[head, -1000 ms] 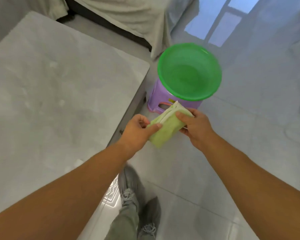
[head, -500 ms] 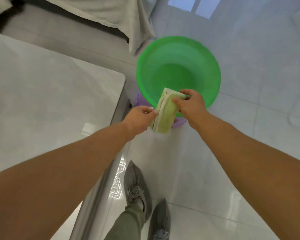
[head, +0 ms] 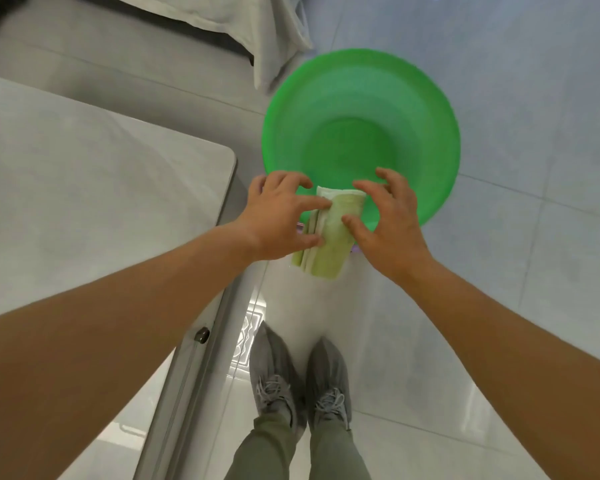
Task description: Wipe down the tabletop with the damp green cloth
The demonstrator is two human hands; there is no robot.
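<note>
Green cloth (head: 330,241), lengthwise toward basin (head: 357,133)

1. Pinching green cloth (head: 328,247) from its left side with left hand (head: 281,216); thumb and index on cloth, other fingers spread.
2. Gripping cloth's right side with right hand (head: 388,223); fingers arched.
3. Bare forearms extended, converging on cloth.

Folded green cloth (head: 329,237), pale worktop (head: 84,188).
Doubled into a thick light-green pad, layered edges on its left, tilted at mid-frame, beside the glossy grey-white worktop filling the left side.
</note>
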